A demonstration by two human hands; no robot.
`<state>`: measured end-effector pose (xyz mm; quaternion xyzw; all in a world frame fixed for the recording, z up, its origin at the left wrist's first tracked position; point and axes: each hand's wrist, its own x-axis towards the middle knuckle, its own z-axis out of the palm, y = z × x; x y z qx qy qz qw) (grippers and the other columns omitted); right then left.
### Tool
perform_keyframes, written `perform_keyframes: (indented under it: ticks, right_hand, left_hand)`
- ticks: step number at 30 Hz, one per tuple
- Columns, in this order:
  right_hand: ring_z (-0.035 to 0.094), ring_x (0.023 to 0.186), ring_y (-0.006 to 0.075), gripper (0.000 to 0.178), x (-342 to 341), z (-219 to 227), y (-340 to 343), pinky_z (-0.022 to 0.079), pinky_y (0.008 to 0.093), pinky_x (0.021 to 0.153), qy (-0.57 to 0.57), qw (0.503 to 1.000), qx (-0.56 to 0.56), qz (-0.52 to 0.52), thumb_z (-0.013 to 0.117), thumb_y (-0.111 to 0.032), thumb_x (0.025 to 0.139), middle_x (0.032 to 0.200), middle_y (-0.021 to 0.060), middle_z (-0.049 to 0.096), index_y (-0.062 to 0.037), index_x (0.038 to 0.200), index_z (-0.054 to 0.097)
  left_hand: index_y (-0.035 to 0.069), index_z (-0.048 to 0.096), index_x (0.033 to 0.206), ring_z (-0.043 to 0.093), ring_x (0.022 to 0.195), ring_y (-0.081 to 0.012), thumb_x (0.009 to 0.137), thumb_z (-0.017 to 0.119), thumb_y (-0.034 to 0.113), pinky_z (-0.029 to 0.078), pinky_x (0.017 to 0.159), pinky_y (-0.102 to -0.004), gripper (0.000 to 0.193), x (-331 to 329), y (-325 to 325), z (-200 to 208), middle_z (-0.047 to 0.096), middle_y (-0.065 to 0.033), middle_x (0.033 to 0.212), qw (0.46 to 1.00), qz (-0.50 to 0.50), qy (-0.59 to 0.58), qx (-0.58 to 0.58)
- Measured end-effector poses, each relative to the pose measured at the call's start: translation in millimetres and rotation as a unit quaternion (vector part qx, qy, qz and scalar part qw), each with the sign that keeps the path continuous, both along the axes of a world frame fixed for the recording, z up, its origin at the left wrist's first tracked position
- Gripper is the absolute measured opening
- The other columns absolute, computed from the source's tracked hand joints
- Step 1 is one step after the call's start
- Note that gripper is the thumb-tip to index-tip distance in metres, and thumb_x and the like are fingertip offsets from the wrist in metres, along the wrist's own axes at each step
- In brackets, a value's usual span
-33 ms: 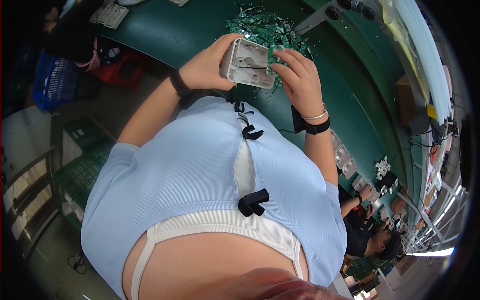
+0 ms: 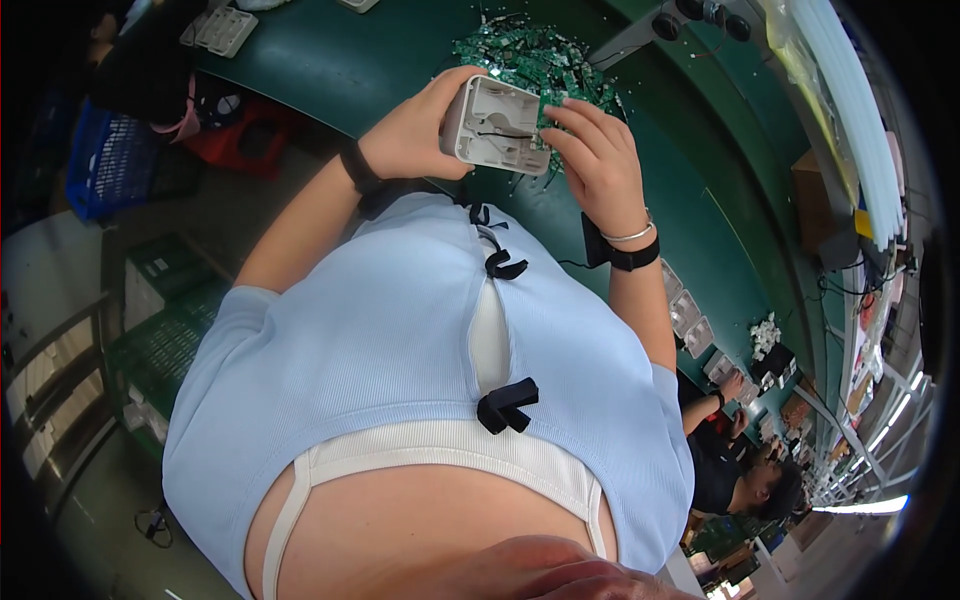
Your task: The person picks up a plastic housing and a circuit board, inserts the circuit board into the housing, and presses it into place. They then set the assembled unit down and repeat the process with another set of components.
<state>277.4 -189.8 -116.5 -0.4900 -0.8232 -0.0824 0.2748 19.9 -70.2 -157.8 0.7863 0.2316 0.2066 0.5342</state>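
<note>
My left hand (image 2: 420, 125) grips a white plastic housing (image 2: 485, 152) by its left side, thumb below and fingers above. The housing is tilted so that its open, ribbed inside faces me. A thin black wire (image 2: 508, 135) crosses that inside toward the right wall. At the right edge of the housing, my right hand (image 2: 600, 160) pinches a small green circuit board (image 2: 545, 112) between thumb and fingers. Part of the board is hidden by the fingers, and whether it touches the housing I cannot tell. Behind both hands lies a heap of green circuit boards (image 2: 520, 55).
The green table (image 2: 320, 75) carries white housings (image 2: 228, 35) at far left and more housings (image 2: 685, 315) at right. A metal arm (image 2: 635, 45) stands beyond the heap. Farther right, a co-worker (image 2: 720, 470) sits near white parts (image 2: 765, 335). Blue (image 2: 105, 160) and green crates (image 2: 170, 330) stand left.
The green circuit board and my right fingertips have shifted very slightly at the housing's edge. My left hand and the housing hold almost the same place.
</note>
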Motion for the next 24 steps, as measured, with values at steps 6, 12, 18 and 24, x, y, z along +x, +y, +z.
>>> perform_keyframes:
  ticks: [6, 12, 18, 24]
  right_hand:
    - [0.066, 0.102, 0.0294, 0.029, -27.7, 1.3, -7.2, 0.051, 0.0398, 0.088, 0.045, 0.998, -0.035, 0.028, 0.074, 0.000, 0.081, 0.106, 0.0069, 0.070, -0.0066, 0.110, 0.071]
    - [0.065, 0.094, 0.0298, 0.028, -38.3, -17.1, -11.2, 0.051, 0.0422, 0.081, 0.109, 0.987, -0.112, 0.031, 0.075, -0.001, 0.082, 0.098, 0.0084, 0.067, -0.0051, 0.109, 0.071]
    - [0.064, 0.091, 0.0301, 0.027, -41.5, -20.6, -15.0, 0.052, 0.0415, 0.078, 0.130, 0.983, -0.123, 0.034, 0.078, -0.004, 0.081, 0.097, 0.0086, 0.067, -0.0048, 0.107, 0.073]
    - [0.064, 0.088, 0.0263, 0.026, -42.7, -47.2, -5.3, 0.051, 0.0350, 0.077, 0.259, 0.960, -0.107, 0.020, 0.080, -0.005, 0.082, 0.100, 0.0068, 0.068, -0.0064, 0.107, 0.075]
  left_hand:
    - [0.004, 0.031, 0.156, 0.062, 0.121, -0.0265, 0.068, 0.082, 0.010, 0.054, 0.098, -0.0358, 0.101, 4.5, -6.7, -9.9, 0.047, -0.0156, 0.146, 0.993, 0.093, 0.018, 0.077]
    - [0.004, 0.031, 0.155, 0.062, 0.122, -0.0272, 0.068, 0.084, 0.014, 0.054, 0.099, -0.0362, 0.102, 5.9, -10.2, -14.2, 0.047, -0.0167, 0.145, 0.987, 0.106, -0.004, 0.120]
    - [0.004, 0.029, 0.156, 0.065, 0.116, -0.0261, 0.068, 0.085, 0.015, 0.056, 0.095, -0.0361, 0.105, 6.1, -5.9, -16.0, 0.049, -0.0168, 0.144, 0.989, 0.104, 0.008, 0.106]
    - [0.005, 0.030, 0.156, 0.066, 0.114, -0.0256, 0.068, 0.085, 0.015, 0.057, 0.092, -0.0363, 0.104, 8.0, 1.2, -22.9, 0.049, -0.0165, 0.144, 0.992, 0.090, -0.001, 0.090]
